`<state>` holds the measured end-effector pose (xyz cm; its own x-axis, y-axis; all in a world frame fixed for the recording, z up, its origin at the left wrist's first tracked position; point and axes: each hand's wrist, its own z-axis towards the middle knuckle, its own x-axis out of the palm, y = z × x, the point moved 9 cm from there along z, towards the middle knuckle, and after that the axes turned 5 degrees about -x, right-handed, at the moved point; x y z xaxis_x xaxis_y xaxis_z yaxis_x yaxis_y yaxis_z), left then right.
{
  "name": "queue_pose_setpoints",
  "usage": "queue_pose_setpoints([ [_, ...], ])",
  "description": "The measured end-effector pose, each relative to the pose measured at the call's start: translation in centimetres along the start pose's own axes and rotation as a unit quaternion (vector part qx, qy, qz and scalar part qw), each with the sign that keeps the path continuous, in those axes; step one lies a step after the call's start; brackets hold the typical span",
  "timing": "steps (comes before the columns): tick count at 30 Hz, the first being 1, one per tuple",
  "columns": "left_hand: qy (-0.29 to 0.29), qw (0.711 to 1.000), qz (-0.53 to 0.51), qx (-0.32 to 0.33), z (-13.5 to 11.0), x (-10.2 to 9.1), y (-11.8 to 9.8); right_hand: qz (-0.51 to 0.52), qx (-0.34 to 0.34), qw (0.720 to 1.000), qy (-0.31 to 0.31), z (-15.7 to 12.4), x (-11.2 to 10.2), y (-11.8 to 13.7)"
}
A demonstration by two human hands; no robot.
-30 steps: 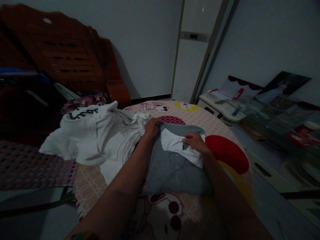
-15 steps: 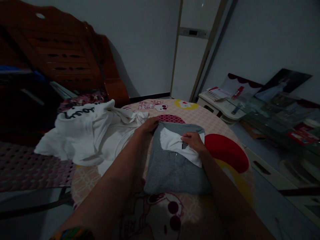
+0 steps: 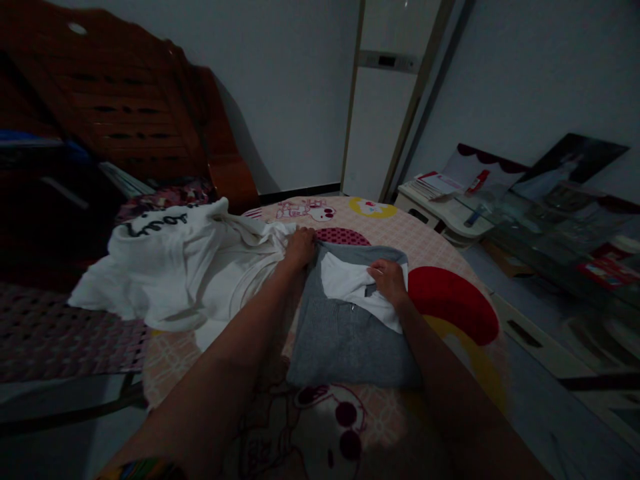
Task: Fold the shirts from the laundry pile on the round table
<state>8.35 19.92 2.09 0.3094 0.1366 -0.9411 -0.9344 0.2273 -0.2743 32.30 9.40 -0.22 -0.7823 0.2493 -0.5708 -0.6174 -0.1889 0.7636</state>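
A folded grey knit top [image 3: 345,340] with a white collar [image 3: 345,283] lies on a round table [image 3: 450,247] with a pink cartoon-print cloth. My left hand [image 3: 300,245] is curled over the top's far left corner, fingers closed on the grey fabric. My right hand [image 3: 387,280] pinches the white collar near its middle. Both forearms reach in from the bottom of the view.
A heap of white clothes [image 3: 170,267] with black lettering lies on the table's left side. A dark wooden chair [image 3: 125,107] stands behind it. A low cabinet with papers [image 3: 440,200] and a glass table [image 3: 560,233] are at right. A door [image 3: 385,100] is behind.
My left hand has curled its fingers onto the top's far left corner. My right hand has drawn in slightly on the white collar. The camera shifted a little.
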Motion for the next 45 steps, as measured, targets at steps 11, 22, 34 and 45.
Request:
queue_pose_setpoints([
  [11, 0.029, 0.984, -0.108, -0.137, 0.9, 1.3, 3.9, -0.015, -0.018, 1.000, -0.002, 0.0, 0.1, 0.2],
  [22, -0.046, 0.988, -0.126, -0.071, -0.6, 0.3, 1.4, 0.056, 0.014, 0.998, 0.002, -0.1, 0.3, -0.7],
  [34, 0.197, 0.935, -0.219, 0.197, -10.8, -0.5, -10.7, 0.023, -0.027, 0.999, -0.022, -0.1, -1.8, 1.5],
  [45, 0.214, 0.932, -0.164, 0.240, -13.0, 0.1, -9.7, -0.132, -0.183, 0.966, 0.122, -6.0, -0.1, 7.2],
])
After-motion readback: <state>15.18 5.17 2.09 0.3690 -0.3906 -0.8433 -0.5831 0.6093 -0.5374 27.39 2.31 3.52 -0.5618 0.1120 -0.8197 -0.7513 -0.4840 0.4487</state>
